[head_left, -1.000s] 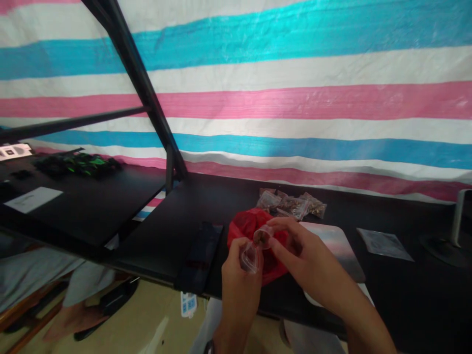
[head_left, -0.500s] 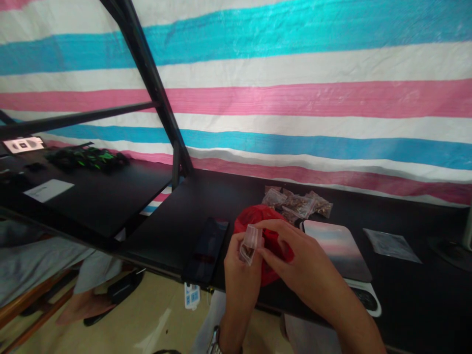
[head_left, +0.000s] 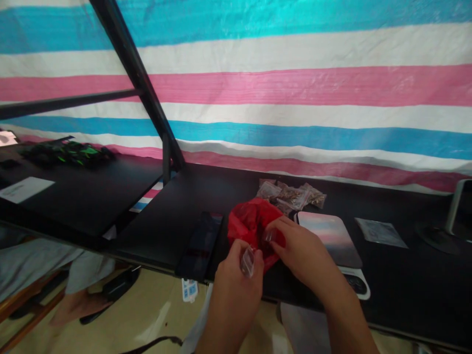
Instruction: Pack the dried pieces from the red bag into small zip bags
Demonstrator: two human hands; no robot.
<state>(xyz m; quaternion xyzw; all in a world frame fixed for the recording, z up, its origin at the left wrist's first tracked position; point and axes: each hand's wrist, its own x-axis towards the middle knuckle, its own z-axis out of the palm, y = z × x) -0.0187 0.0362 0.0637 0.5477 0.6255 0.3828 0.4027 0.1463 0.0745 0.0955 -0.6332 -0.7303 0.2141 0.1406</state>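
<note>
My left hand (head_left: 238, 282) is closed round a small clear plastic bag (head_left: 248, 262), held in front of a red plastic bag (head_left: 243, 219). The red bag stands open on the black table, its contents mostly hidden in shadow. My right hand (head_left: 295, 246) reaches over the red bag's right side with thumb and fingers bent together at its mouth. A clear glint shows at those fingertips, but I cannot make out what they hold. Behind the red bag lie several filled clear bags (head_left: 295, 196) of small brownish, metallic-looking pieces.
Right of the red bag sits a flat scale (head_left: 332, 241) with a shiny plate. Farther right lies a flat clear packet (head_left: 381, 232). A dark phone (head_left: 201, 246) rests on the left. A black frame post (head_left: 142, 91) rises at the left; a seated person's leg (head_left: 86, 275) shows below.
My right hand has left the small clear bag and moved down into the red bag's mouth. My left hand has lowered slightly with the small bag. The view has shifted a little to the right.
</note>
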